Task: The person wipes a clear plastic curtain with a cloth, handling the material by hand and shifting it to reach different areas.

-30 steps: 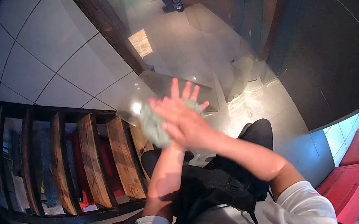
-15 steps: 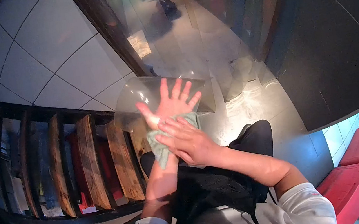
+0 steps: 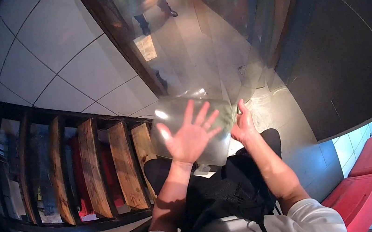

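Note:
My left hand is palm up with its fingers spread, overlapping the lower end of a clear plastic curtain strip. Nothing is gripped in it. At the right edge of the strip is my right hand, thumb raised on the near side and fingers partly hidden. It holds a pale green cloth, which shows blurred through the plastic beside the hand. Glare spots lie on the upper part of the strip.
More clear strips hang ahead, with a person's legs beyond. A wooden slatted rack stands at left by a tiled wall. A dark panel and red boxes are at right.
My right hand has moved from over my left wrist to the strip's right edge, taking the cloth along. The strip end has shifted right and down; my left hand is slightly lower.

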`<state>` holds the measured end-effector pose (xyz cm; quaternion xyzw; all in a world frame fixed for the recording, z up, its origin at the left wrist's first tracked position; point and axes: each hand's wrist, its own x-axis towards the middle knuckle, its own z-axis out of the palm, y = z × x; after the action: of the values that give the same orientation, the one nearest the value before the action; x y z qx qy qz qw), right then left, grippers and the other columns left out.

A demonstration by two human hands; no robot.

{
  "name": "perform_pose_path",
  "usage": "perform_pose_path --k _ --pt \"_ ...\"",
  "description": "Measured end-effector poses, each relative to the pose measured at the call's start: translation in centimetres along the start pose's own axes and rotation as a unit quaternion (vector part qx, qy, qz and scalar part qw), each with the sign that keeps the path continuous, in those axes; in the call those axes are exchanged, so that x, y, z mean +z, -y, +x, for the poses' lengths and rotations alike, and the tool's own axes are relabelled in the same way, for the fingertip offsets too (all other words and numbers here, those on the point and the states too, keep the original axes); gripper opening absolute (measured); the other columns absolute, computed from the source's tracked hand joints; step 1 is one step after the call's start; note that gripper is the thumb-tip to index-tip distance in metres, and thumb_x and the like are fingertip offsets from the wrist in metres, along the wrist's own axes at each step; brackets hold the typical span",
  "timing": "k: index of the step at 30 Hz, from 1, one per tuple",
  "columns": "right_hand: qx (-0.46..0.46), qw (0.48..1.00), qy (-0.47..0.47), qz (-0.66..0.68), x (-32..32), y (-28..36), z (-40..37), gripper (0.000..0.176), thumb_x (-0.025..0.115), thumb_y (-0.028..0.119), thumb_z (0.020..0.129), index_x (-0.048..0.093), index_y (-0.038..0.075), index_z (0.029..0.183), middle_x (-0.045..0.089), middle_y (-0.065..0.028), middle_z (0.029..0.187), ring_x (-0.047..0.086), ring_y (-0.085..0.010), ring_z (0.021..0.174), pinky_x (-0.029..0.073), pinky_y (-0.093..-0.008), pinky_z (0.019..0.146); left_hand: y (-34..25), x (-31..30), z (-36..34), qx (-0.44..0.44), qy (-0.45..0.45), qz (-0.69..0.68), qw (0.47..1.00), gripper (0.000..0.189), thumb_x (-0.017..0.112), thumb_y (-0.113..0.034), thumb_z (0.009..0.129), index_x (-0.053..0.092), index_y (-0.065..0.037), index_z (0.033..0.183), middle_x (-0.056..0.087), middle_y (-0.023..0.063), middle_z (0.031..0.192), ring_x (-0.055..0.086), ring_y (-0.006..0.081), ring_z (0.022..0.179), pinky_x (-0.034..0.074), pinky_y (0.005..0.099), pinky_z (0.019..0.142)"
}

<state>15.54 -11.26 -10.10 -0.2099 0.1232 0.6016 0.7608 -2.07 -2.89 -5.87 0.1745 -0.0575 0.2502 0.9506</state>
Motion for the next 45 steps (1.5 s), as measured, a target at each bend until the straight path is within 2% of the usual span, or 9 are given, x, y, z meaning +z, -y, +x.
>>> perform_pose_path --k 5,9,13,17,21,29,34,39,45 --pt "0.003 0.977 -0.009 -0.211 -4.7 0.2 3.1 0.042 0.062 0.032 0.100 0.062 -0.003 0.124 0.070 -0.0147 0.116 0.069 -0.0307 0.103 0.056 -0.0434 0.091 0.3 -9.2 -3.0 -0.171 -0.065 0.091 0.979 0.104 0.050 -0.080 0.086 0.021 -0.013 0.160 0.029 0.0210 0.161 0.032 0.0410 0.146 0.029 0.0587 0.116" --pt "-0.115 0.944 -0.065 -0.302 -7.2 0.2 4.4 0.029 0.072 0.011 0.092 0.065 -0.010 0.111 0.072 -0.0167 0.101 0.071 -0.0251 0.086 0.059 -0.0378 0.076 -0.3 -20.1 -7.2 -0.085 -0.519 0.105 0.844 0.082 0.056 -0.051 0.099 0.022 -0.006 0.158 0.029 0.0246 0.159 0.031 0.0400 0.146 0.028 0.0561 0.117" --pt "-0.177 0.828 -0.163 -0.506 -12.5 -1.0 5.8 0.030 0.078 0.019 0.088 0.071 -0.009 0.096 0.073 -0.0137 0.086 0.069 -0.0211 0.074 0.054 -0.0360 0.064 -1.1 -19.4 -8.9 0.005 -0.583 0.110 0.805 0.079 0.057 -0.047 0.099 0.020 -0.008 0.158 0.030 0.0237 0.158 0.037 0.0391 0.141 0.031 0.0527 0.114" --pt "-0.205 0.733 -0.308 -0.571 -24.1 -3.3 10.3 0.057 0.084 0.041 0.078 0.067 -0.011 0.095 0.072 -0.0260 0.091 0.070 -0.0380 0.085 0.053 -0.0439 0.080 -1.2 -18.5 -8.0 -0.009 -0.562 0.209 0.800 0.082 0.062 -0.049 0.096 0.024 -0.009 0.157 0.034 0.0219 0.155 0.041 0.0370 0.137 0.036 0.0500 0.109" --pt "-0.227 0.654 -0.344 -0.635 -20.9 -4.4 8.8 0.043 0.079 0.033 0.085 0.071 -0.007 0.092 0.072 -0.0242 0.084 0.070 -0.0351 0.073 0.055 -0.0443 0.072 -0.5 -15.7 -4.4 -0.033 -0.521 0.343 0.781 0.079 0.066 -0.048 0.095 0.030 -0.009 0.153 0.036 0.0204 0.153 0.045 0.0330 0.131 0.040 0.0454 0.103" --pt "-0.305 0.433 -0.023 -0.848 -16.4 -6.0 4.4 0.034 0.073 0.027 0.086 0.067 -0.005 0.077 0.064 -0.0259 0.078 0.065 -0.0432 0.075 0.054 -0.0496 0.069 2.0 -14.4 5.9 0.010 -0.432 0.601 0.672 0.111 0.084 -0.047 0.077 0.020 -0.003 0.157 0.022 0.0319 0.158 0.029 0.0437 0.145 0.028 0.0504 0.118" --pt "-0.367 0.276 0.206 -0.864 -17.2 -9.0 2.8 0.007 0.063 0.008 0.069 0.063 0.002 0.065 0.062 -0.0152 0.075 0.066 -0.0329 0.074 0.054 -0.0429 0.067 2.1 -12.2 10.8 -0.119 -0.468 0.736 0.475 0.132 0.086 -0.049 0.073 -0.006 -0.012 0.160 -0.003 0.0385 0.160 0.020 0.0544 0.147 0.026 0.0536 0.120" --pt "-0.332 0.247 0.300 -0.859 -16.6 -9.7 1.7 0.010 0.064 0.011 0.073 0.066 0.002 0.070 0.063 -0.0152 0.076 0.068 -0.0326 0.074 0.056 -0.0415 0.069 1.6 -16.5 9.4 -0.208 -0.537 0.706 0.412 0.118 0.073 -0.031 0.086 -0.019 -0.020 0.158 -0.007 0.0411 0.158 0.030 0.0606 0.140 0.035 0.0577 0.114" --pt "-0.037 0.417 0.219 -0.881 -16.7 -8.0 2.3 0.047 0.072 0.039 0.087 0.070 -0.008 0.093 0.070 -0.0279 0.098 0.068 -0.0446 0.098 0.054 -0.0475 0.085 1.8 -18.0 6.3 -0.180 -0.465 0.717 0.487 0.102 0.054 -0.011 0.091 -0.023 -0.019 0.157 0.001 0.0395 0.160 0.029 0.0508 0.145 0.033 0.0467 0.117"
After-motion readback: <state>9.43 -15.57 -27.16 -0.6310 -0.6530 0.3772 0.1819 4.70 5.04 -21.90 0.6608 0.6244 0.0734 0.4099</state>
